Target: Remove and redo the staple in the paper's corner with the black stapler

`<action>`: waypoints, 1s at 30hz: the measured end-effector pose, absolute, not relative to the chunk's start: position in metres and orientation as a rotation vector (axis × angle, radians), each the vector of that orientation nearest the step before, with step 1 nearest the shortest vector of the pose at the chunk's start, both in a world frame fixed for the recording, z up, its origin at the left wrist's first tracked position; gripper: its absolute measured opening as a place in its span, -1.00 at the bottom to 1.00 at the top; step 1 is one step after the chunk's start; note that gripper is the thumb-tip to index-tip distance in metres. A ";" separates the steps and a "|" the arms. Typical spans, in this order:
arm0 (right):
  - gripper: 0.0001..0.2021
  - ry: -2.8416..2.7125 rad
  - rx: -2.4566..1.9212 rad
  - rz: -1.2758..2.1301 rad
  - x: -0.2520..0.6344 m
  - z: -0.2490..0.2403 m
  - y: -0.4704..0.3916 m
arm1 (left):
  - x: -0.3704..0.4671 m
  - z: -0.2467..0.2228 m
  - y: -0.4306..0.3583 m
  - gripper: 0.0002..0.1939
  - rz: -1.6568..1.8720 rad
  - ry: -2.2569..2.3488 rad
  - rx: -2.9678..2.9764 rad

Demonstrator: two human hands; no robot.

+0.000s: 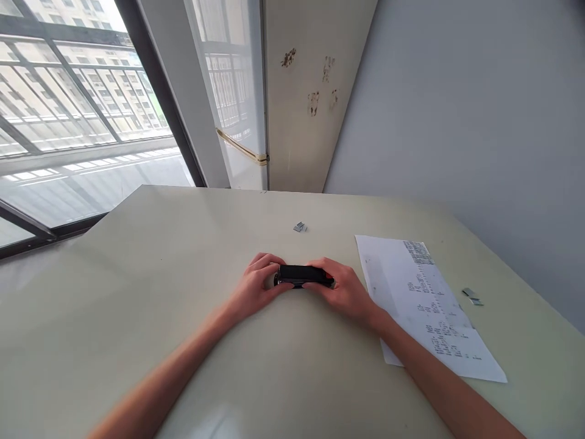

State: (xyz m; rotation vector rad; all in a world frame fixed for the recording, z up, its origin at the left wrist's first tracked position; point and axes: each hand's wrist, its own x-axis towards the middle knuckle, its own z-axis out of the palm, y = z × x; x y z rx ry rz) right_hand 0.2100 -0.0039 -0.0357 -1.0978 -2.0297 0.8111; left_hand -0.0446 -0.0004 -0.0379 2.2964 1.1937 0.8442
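Observation:
A black elongated device, possibly a stapler (300, 274), lies crosswise between my hands over the pale table (219, 238). My left hand (258, 285) grips its left end, with the thumb along the near side and the fingers on the far side. Its right end is held by my right hand (340, 286) in the same way, and a bit of red shows beside those fingers. Both ends are partly hidden by my fingers. Beyond the device sits a small group of grey metallic pieces (300, 227), possibly staples.
A printed white sheet (393, 286) lies to the right, partly under my right forearm. More small grey pieces (472, 297) are beyond its right edge. A grey wall (457, 110) borders the table at the right; a large window (82, 110) is at the left.

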 end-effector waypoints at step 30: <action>-0.72 -1.566 -1.264 1.151 0.212 -0.047 -0.001 | -0.045 -0.037 -0.001 -0.84 0.858 1.222 2.121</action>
